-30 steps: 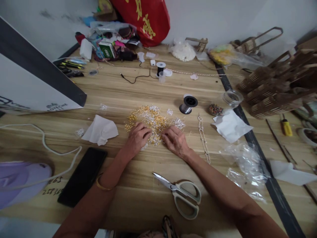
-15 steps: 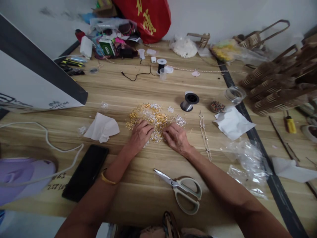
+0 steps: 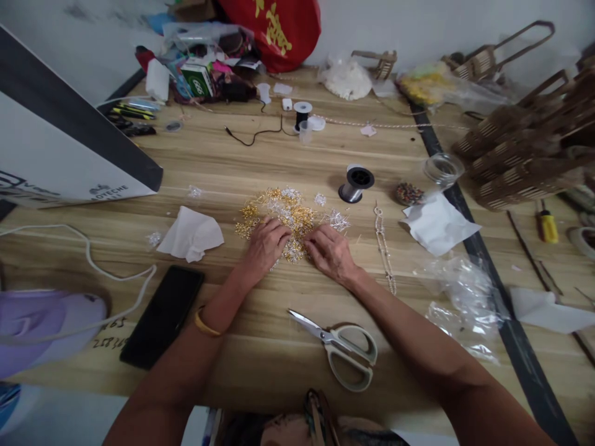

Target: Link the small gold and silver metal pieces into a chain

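A spread pile of tiny gold and silver beads [image 3: 292,214] lies in the middle of the wooden table. At its left edge rests my left hand [image 3: 266,243], fingers curled and tips pressed together over the beads. My right hand [image 3: 331,249] is at the pile's right edge, thumb and fingers in a pinch. Whatever is between the fingertips of either hand is too small to make out. Thin silver pins [image 3: 336,220] lie just beyond my right hand. A beaded chain [image 3: 383,251] is stretched out to the right of it. Nearer my body lie scissors [image 3: 341,347] with pale handles.
A spool of wire [image 3: 356,184] stands behind the pile. A black phone [image 3: 162,317] and white paper [image 3: 191,235] lie left; a large box [image 3: 69,148] stands beyond. At right are clear plastic bags [image 3: 465,297], a jar [image 3: 441,170] and stacked brown baskets [image 3: 511,155].
The whole view has shifted slightly, with the table's things a little higher in the picture. Both hands stay at the bead pile with almost the same finger pose.
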{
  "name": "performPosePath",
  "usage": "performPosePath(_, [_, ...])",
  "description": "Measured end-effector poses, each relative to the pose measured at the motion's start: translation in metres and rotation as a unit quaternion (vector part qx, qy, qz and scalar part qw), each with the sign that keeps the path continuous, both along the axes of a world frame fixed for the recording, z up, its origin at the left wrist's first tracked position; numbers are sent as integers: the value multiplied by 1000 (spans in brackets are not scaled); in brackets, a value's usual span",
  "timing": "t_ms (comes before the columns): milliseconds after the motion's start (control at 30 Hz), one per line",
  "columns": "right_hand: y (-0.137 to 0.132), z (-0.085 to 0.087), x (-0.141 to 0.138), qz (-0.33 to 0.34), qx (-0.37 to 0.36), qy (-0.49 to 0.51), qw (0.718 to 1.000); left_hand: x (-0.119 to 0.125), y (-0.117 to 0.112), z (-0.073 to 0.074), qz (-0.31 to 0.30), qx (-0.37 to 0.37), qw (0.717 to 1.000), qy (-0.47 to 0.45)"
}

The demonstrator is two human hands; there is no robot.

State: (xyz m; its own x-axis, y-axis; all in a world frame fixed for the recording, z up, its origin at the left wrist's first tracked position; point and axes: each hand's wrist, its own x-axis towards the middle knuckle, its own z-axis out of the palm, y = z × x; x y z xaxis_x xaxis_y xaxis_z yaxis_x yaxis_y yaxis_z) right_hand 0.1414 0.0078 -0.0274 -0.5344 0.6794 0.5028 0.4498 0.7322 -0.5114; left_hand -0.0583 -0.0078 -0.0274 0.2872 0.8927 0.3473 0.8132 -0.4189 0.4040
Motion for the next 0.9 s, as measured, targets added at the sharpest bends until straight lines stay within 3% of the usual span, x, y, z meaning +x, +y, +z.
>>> performPosePath(433, [2, -3, 2, 5, -1, -8, 1000, -3, -4, 1, -12, 11, 999, -49])
performPosePath(900, [2, -1, 2, 11, -3, 0, 1000, -14, -3, -3, 33, 27, 991, -127])
